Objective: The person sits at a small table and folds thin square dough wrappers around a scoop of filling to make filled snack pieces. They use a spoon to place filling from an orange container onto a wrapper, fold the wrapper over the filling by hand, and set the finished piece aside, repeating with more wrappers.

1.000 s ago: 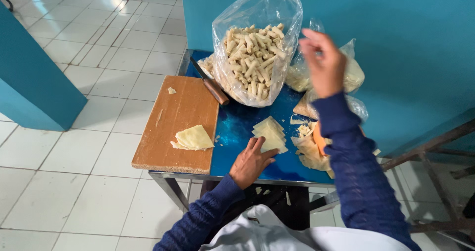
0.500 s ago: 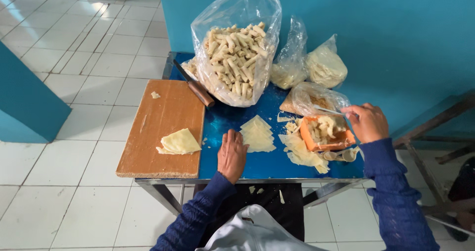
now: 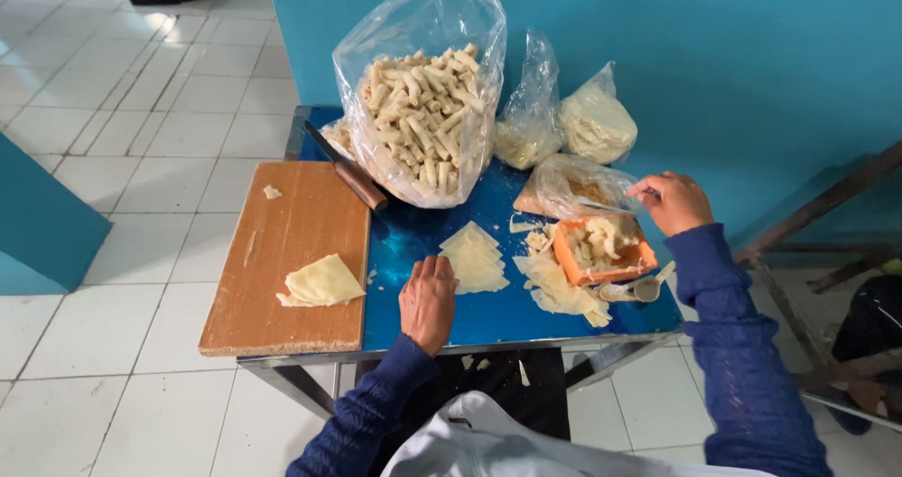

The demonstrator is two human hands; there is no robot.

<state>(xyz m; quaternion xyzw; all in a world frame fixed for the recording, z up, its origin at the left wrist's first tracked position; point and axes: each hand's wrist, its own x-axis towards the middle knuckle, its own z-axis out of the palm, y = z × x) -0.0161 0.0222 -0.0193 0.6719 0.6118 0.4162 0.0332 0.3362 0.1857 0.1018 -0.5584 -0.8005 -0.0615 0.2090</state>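
Observation:
My left hand (image 3: 427,300) rests flat on the blue table top (image 3: 489,317), its fingers touching a stack of pale wrapper sheets (image 3: 474,258). My right hand (image 3: 673,201) is closed on a thin utensil that reaches into a clear bag of filling (image 3: 571,185), just behind an orange tray (image 3: 602,249) holding pale pieces. More loose wrappers (image 3: 560,292) lie in front of the tray, with a small spoon (image 3: 639,289) beside them.
A large clear bag of rolled pieces (image 3: 423,110) stands at the back, with two smaller bags (image 3: 594,120) to its right. A wooden board (image 3: 287,251) on the left carries folded wrappers (image 3: 322,282); a knife (image 3: 349,172) lies at its far edge. A metal frame (image 3: 808,223) stands on the right.
My right hand came down from high above the bags to the filling bag by the orange tray. My left hand stayed by the wrapper stack.

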